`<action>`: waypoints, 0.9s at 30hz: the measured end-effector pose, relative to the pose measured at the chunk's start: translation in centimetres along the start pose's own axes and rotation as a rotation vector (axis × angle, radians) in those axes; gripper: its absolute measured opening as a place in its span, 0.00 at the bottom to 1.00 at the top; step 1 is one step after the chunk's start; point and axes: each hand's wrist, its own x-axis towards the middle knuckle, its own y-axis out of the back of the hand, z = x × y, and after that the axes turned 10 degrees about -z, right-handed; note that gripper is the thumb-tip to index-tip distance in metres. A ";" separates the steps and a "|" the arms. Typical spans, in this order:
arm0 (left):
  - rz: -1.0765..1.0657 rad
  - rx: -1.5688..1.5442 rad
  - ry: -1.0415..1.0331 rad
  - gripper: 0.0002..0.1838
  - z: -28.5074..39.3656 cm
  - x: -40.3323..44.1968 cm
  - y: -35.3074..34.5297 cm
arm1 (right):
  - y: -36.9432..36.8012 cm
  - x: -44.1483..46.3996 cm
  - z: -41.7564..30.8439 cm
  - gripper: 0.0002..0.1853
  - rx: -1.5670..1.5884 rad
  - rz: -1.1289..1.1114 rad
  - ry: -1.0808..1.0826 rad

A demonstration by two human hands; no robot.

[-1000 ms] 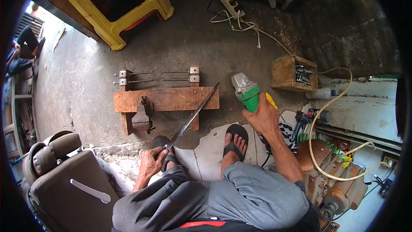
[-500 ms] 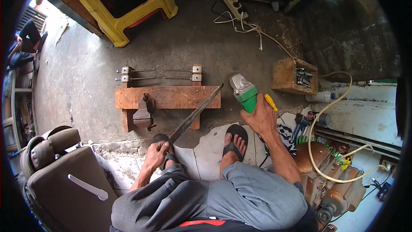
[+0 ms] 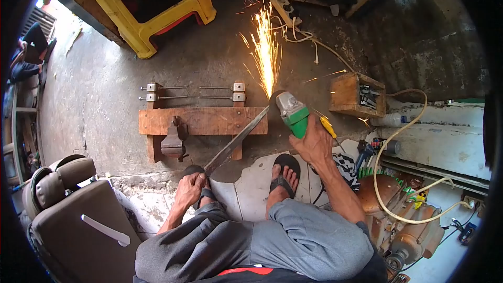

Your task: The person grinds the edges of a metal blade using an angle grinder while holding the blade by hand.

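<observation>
My left hand point(image 3: 190, 189) is closed around the near end of a long metal blade point(image 3: 238, 142), low beside my left foot; any handle is hidden in the fist. The blade slants up and to the right across a wooden bench point(image 3: 204, 121). In my right hand point(image 3: 314, 144) is a green and grey angle grinder point(image 3: 294, 114), gripped by its body. Its disc meets the blade's far tip, and bright sparks point(image 3: 268, 55) stream away from that spot toward the back. A small vise point(image 3: 173, 139) is mounted on the bench's near side.
Ahead stands a yellow plastic stool point(image 3: 149, 18). A power strip point(image 3: 282, 5) lies near the sparks. To the right are a wooden box of tools point(image 3: 359, 94), a looping hose point(image 3: 385, 162) and a rusty motor point(image 3: 416, 230). A brown seat point(image 3: 84, 225) is at left; a person point(image 3: 29, 55) sits far left.
Sparks have appeared where the grinder meets the blade tip. The grinder has shifted slightly left, closing the small gap to the tip. My left hand stays almost in place.
</observation>
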 end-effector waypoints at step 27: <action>0.000 0.070 -0.094 0.27 1.8 2.1 0.5 | -0.7 -0.7 -2.2 0.39 -0.039 -0.056 -0.031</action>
